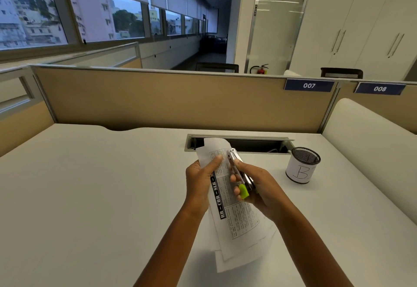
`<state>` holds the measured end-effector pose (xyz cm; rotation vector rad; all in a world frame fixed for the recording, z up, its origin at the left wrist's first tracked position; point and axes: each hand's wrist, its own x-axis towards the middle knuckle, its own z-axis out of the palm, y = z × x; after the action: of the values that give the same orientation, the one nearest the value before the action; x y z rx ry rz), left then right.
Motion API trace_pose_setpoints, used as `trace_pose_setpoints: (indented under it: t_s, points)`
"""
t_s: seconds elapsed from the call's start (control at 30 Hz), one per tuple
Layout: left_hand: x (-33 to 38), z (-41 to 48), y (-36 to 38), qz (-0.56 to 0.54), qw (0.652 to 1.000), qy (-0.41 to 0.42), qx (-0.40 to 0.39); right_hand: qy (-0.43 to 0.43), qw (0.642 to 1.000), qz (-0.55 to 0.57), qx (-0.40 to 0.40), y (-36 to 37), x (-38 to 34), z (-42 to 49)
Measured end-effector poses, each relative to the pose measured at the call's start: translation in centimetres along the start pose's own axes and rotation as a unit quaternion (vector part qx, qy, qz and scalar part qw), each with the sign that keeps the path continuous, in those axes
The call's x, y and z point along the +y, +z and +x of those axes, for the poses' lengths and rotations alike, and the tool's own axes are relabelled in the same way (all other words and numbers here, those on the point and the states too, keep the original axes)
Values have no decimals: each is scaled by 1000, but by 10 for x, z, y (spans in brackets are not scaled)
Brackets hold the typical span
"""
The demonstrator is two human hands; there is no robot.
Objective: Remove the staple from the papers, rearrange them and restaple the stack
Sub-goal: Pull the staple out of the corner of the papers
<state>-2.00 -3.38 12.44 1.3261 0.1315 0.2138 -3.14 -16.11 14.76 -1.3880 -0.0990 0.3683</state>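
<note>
A stack of printed white papers [239,223] is held up above the desk, its lower sheets fanned out and hanging toward me. My left hand [199,179] grips the stack near its top left, thumb lying across the printed page. My right hand [256,185] holds a silver stapler [237,167] with a green end, fingers curled round it. The stapler's metal tip sits against the upper part of the top sheet, close to my left thumb. No staple can be made out.
A black mesh pen cup [302,166] with a white label marked "B" stands on the white desk [101,185] to the right. An open cable slot [252,143] lies just behind the papers. Beige partition panels close off the back and sides.
</note>
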Motion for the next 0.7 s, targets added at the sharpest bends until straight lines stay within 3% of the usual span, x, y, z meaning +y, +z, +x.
trace_pose_setpoints:
  t_s: [0.1, 0.2, 0.37, 0.43, 0.7]
  points:
    - [0, 2, 1, -29, 998, -36, 38, -17, 998, -34, 55, 1, 3, 0]
    - [0, 3, 2, -59, 993, -80, 70, -57, 970, -197, 129, 6, 7, 1]
    - [-1, 2, 9, -79, 979, -158, 101, -120, 880, -440, 134, 16, 22, 4]
    - [-2, 2, 8, -65, 977, -175, 102, -135, 852, -490, 128, 16, 22, 4]
    - [-2, 8, -10, -176, 963, -200, 30, -222, 725, -636, 144, -4, 24, 5]
